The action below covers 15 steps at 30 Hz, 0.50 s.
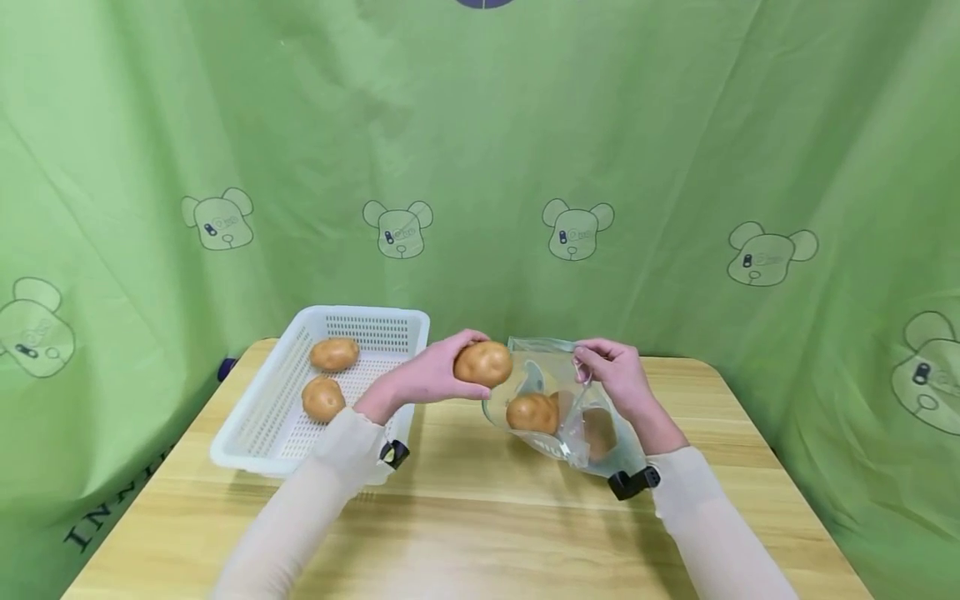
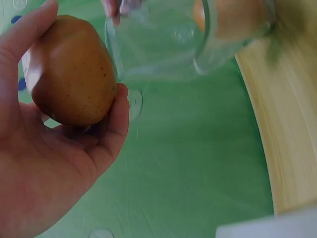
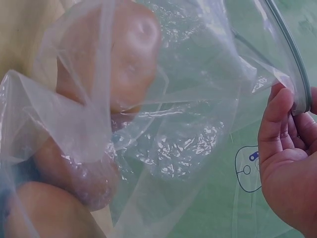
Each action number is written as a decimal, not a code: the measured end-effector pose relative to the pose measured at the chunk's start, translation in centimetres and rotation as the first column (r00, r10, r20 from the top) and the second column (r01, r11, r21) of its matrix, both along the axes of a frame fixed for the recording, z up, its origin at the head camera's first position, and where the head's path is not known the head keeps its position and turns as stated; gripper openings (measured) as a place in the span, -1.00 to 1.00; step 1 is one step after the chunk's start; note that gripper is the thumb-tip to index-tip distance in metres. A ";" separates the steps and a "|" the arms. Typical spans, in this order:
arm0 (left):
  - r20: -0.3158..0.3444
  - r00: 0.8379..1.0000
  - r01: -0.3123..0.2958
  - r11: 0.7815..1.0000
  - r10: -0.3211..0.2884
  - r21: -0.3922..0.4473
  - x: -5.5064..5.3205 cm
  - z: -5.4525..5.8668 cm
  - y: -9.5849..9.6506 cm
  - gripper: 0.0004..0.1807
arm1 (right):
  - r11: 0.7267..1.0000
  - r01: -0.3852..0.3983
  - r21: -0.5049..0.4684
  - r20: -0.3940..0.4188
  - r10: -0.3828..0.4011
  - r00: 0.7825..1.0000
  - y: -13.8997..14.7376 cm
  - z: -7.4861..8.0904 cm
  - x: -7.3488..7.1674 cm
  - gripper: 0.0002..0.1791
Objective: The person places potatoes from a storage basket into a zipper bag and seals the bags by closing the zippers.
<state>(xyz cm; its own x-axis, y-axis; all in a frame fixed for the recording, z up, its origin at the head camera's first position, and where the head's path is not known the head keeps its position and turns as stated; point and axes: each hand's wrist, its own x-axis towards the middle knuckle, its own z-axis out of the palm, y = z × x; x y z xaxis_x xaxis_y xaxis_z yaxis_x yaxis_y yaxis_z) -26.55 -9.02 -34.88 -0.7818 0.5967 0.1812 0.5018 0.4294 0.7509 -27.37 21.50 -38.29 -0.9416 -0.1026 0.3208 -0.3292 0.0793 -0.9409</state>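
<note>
Brown, likely firm and weighty, the potato [image 1: 485, 364], best gripped round its middle, sits in my curled left hand [image 1: 435, 371] just beside the limp clear bag [image 1: 542, 357] whose rim my right hand [image 1: 618, 375] pinches.

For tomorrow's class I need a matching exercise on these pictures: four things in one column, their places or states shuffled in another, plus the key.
Column one
1. Left hand
2. Right hand
3. Basket
4. Bag

Column two
A. See-through, with potatoes showing inside
B. Pinches an edge of thin film
C. Holds a single potato
D. White, on the table's left side

Pairs: 1-C, 2-B, 3-D, 4-A
</note>
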 end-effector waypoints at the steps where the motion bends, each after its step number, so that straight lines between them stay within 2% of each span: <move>1: 0.000 1.000 0.009 1.000 -0.009 -0.005 0.1 0.0 0.5 -0.26 | 1.000 0.001 0.000 0.000 -0.001 1.000 0.0 0.0 0.0 -0.68; 5: -0.016 0.999 0.032 0.999 -0.032 -0.044 0.2 -0.2 2.2 -0.25 | 1.000 0.008 -0.002 0.003 -0.008 1.000 0.1 0.0 0.0 -0.69; 15: -0.001 0.996 0.095 0.995 -0.095 -0.032 0.5 -1.1 5.7 -0.19 | 1.000 0.001 -0.008 -0.003 -0.001 1.000 -0.2 0.4 0.0 -0.74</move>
<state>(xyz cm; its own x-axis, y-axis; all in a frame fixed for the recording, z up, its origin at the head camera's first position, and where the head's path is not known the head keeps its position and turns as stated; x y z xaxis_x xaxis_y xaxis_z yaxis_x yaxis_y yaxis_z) -26.02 -3.33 -35.95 -0.7210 0.6734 0.1632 0.5435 0.4035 0.7361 -27.35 21.28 -37.85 -0.9407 -0.0986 0.3247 -0.3322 0.0719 -0.9405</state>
